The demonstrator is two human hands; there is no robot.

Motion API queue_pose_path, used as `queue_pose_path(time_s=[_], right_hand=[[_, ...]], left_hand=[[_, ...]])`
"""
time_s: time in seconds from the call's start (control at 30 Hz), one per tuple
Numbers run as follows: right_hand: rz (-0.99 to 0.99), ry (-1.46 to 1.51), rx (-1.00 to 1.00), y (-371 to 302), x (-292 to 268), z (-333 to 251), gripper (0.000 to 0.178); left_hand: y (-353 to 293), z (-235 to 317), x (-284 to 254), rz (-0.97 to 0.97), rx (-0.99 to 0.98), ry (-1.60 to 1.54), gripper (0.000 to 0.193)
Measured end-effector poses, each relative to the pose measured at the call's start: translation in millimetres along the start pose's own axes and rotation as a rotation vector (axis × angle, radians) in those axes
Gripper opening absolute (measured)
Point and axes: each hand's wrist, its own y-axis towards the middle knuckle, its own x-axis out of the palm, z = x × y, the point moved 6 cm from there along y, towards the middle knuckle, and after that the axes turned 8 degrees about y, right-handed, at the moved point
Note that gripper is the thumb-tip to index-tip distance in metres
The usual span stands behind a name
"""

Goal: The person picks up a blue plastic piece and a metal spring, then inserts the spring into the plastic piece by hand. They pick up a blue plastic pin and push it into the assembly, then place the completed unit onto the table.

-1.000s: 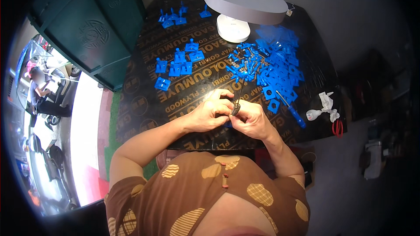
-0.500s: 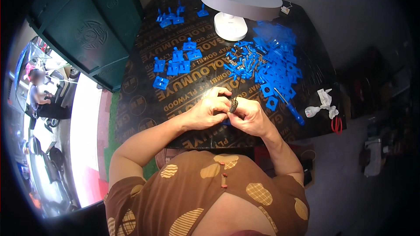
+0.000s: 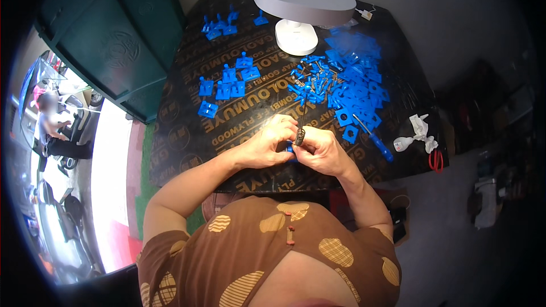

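Both hands meet low over the near part of the dark table, fingers closed. My left hand (image 3: 272,143) grips a small blue plastic piece (image 3: 290,150), mostly hidden by the fingers. Between the fingertips of my right hand (image 3: 323,150) is a black coiled spring (image 3: 300,136); a thin dark rod rises from it toward the far side. Just beyond the hands lie a heap of small blue pegs with metal shafts (image 3: 311,82) and a pile of flat blue square plates with holes (image 3: 357,88).
Blue plates with upright pegs stand in groups at middle left (image 3: 226,89) and far left (image 3: 219,27). A white lamp (image 3: 298,37) stands at the back. A blue-handled screwdriver (image 3: 382,148), a white bottle (image 3: 402,145) and red-handled tool (image 3: 435,161) lie right.
The hands stay together at nearly the same place. The spring has shifted slightly left, and more of the blue piece shows between the fingers. The view has moved a little.
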Motion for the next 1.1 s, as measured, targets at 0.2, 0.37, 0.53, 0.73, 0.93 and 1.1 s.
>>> queue_pose_path(time_s=[0.2, 0.37, 0.53, 0.73, 0.93, 1.1], right_hand=[[0.009, 0.031, -0.022, 0, 2, 2, 0.013], [0.017, 0.015, -0.060, 0, 0, 1, 0.011], [0.027, 0.039, -0.071, 1, 0, 1, 0.012], [0.020, 0.025, -0.087, 1, 0, 2, 0.016], [0.013, 0.033, -0.091, 2, -1, -3, 0.017], [0.004, 0.040, -0.091, 3, -1, -4, 0.017]], left_hand=[[-1, 15, 1, 0.017, 0.135, 0.182, 0.052], [2, 19, 0, 0.078, 0.129, 0.198, 0.038], [0, 18, 0, 0.062, 0.102, 0.381, 0.044], [1, 16, 0, 0.065, 0.025, 0.431, 0.041], [2, 17, -2, 0.046, 0.022, 0.473, 0.036], [3, 19, -3, 0.025, 0.013, 0.482, 0.034]])
